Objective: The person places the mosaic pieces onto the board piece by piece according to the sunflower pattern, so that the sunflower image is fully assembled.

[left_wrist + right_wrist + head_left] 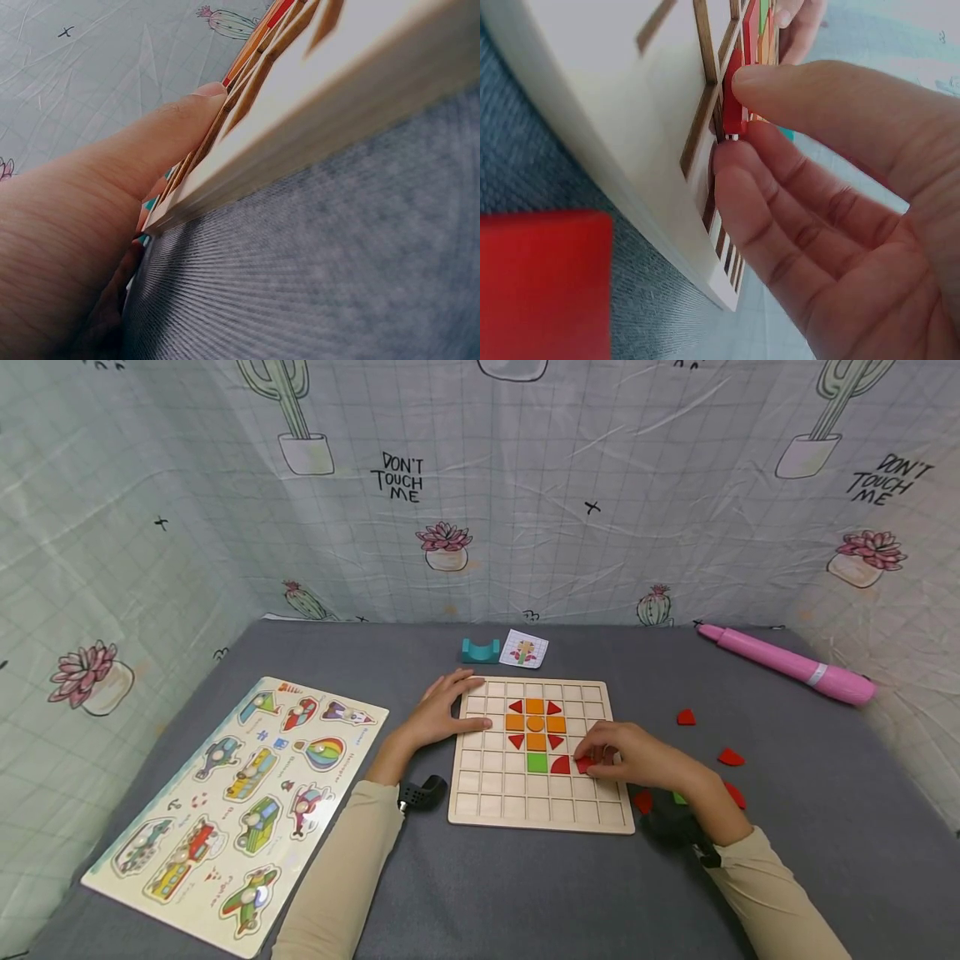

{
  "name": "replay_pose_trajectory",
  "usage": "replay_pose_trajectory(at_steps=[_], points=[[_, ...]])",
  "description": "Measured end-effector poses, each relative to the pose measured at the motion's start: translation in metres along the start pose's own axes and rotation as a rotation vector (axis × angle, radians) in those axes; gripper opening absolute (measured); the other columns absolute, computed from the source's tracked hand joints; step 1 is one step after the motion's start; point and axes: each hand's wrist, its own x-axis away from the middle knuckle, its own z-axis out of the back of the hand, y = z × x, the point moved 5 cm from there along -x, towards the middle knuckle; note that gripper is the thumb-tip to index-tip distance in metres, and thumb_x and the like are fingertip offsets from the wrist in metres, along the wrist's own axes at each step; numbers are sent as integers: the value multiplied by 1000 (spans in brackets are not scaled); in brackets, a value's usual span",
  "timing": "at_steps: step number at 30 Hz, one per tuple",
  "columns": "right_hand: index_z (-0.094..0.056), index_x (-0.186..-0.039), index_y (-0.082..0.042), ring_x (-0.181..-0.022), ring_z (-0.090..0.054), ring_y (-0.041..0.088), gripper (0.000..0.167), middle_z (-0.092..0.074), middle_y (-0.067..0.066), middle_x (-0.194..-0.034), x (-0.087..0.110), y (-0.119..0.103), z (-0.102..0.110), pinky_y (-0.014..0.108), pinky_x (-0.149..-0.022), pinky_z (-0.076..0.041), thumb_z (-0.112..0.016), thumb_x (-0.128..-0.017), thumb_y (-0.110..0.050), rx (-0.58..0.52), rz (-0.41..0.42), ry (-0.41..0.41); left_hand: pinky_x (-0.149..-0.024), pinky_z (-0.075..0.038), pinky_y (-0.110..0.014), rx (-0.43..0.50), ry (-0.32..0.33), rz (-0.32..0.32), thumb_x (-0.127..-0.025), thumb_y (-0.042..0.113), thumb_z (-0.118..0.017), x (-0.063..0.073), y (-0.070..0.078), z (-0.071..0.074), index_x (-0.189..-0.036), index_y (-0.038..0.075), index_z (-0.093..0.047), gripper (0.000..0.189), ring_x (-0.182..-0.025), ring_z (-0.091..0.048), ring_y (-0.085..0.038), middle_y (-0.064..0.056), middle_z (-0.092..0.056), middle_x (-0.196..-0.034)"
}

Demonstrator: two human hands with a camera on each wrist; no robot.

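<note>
A wooden grid board (495,787) lies on the table, and my left hand (442,714) rests at its far left corner, thumb (176,124) laid flat over the rim. On the board's right side my right hand (637,756) pinches a red piece (733,97) between thumb and fingers, right at a grid cell. Beside it sits a red quarter-round piece (560,765), then a green square (537,763). Above these, orange squares (534,705) surround an orange circle (535,723), with small red wedge-shaped pieces (516,707) at the corners.
Several loose red pieces (686,717) lie right of the board, some partly behind my right wrist. Beyond the board are a teal holder (480,651) and a pattern card (523,648). A vehicle puzzle board (300,793) lies left, a pink pen-shaped object (787,666) far right.
</note>
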Motion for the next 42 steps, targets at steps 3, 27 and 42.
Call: replay_pose_trajectory(at_steps=[3,27,42], points=[[-72,-100,-6,-75,-54,11,15,-63,0,-92,-1,0,-1,26,-66,-50,-75,-85,-10,5,-15,5,-118,-3,-57,2,1,-1,-86,35,-74,1,0,1,-149,13,-41,75,-149,-8,-38,-11,-23,-160],[-72,-98,-5,-73,-53,7,12,-63,-1,-91,5,4,6,24,-65,-51,-73,-87,-9,-51,-44,6,-118,-3,-57,6,-3,9,-86,35,-74,1,0,1,-150,15,-41,75,-149,-7,-37,-10,-23,-161],[-72,-101,-6,-90,-61,23,14,-64,6,-103,39,38,47,35,-72,-55,-73,-87,-7,46,-161,228,-118,-4,-57,13,-2,18,-86,36,-74,2,1,1,-150,15,-41,75,-149,-6,-38,-9,-23,-161]])
